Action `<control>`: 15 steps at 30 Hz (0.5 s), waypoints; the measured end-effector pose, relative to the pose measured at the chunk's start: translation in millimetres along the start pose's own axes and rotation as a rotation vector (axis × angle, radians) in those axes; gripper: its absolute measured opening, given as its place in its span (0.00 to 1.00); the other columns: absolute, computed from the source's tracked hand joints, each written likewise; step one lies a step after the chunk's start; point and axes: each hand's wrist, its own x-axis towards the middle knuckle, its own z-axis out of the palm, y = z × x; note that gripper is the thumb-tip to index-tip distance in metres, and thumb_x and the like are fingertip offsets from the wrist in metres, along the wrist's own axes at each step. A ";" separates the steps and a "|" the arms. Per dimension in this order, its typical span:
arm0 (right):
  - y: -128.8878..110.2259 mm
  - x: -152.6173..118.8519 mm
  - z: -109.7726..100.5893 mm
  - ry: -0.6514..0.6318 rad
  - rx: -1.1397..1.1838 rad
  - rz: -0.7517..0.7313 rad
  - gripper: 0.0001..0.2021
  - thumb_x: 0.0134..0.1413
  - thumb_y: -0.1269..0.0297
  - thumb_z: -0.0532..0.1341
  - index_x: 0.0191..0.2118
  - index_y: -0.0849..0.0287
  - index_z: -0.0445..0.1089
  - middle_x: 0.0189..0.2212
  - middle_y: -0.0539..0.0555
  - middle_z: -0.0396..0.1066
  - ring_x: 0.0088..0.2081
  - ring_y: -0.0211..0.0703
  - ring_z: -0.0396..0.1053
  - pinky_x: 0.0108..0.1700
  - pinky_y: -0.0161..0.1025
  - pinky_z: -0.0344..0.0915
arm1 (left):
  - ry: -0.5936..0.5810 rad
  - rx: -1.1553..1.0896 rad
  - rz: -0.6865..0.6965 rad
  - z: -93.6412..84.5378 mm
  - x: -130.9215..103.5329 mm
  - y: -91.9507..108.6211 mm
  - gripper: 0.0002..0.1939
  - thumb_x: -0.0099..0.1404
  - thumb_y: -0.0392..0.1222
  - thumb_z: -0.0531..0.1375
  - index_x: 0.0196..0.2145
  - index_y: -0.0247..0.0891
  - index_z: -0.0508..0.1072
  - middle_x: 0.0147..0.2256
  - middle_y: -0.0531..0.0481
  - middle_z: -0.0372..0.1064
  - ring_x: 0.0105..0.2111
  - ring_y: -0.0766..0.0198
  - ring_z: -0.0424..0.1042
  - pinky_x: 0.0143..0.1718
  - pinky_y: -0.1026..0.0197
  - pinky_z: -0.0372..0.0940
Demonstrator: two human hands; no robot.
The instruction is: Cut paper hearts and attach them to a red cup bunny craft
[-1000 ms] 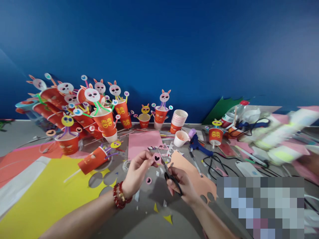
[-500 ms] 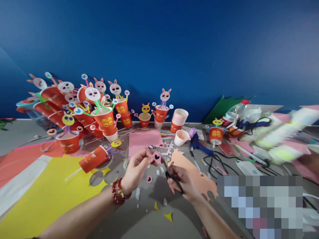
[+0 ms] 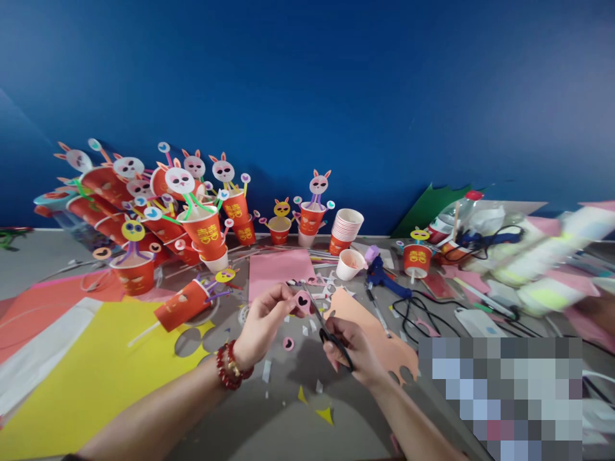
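Observation:
Between the thumb and fingers of my left hand [image 3: 262, 323] is a small pink paper piece [image 3: 303, 301] with a dark heart drawn on it. My right hand [image 3: 353, 352] grips black-handled scissors [image 3: 336, 346], whose blades point up and left along the right edge of that piece. Below, a cut pink paper circle [image 3: 288, 344] with a dark heart lies on the grey table. Several pale and yellow paper scraps [image 3: 325, 415] are scattered around it.
Red paper-cup figures [image 3: 202, 230] crowd the left back. A cup stack [image 3: 346, 230], a white cup [image 3: 350, 264] and a blue glue gun [image 3: 382, 276] stand behind my hands. Yellow paper [image 3: 72, 378] covers the left, orange paper [image 3: 372, 336] the right. Black cable [image 3: 408, 320] lies beyond it.
Both hands keep nearly the same place, with the pink paper piece and scissors still held. The whole view has shifted very slightly.

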 end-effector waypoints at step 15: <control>-1.1 0.0 0.7 0.015 -0.008 0.003 0.30 0.39 0.36 0.68 0.22 0.55 0.54 0.12 0.41 0.54 0.13 0.29 0.54 0.16 0.29 0.50 | -0.007 0.018 0.008 -0.8 0.2 1.5 0.10 0.62 0.43 0.64 0.27 0.36 0.70 0.27 0.52 0.72 0.29 0.64 0.73 0.36 0.62 0.66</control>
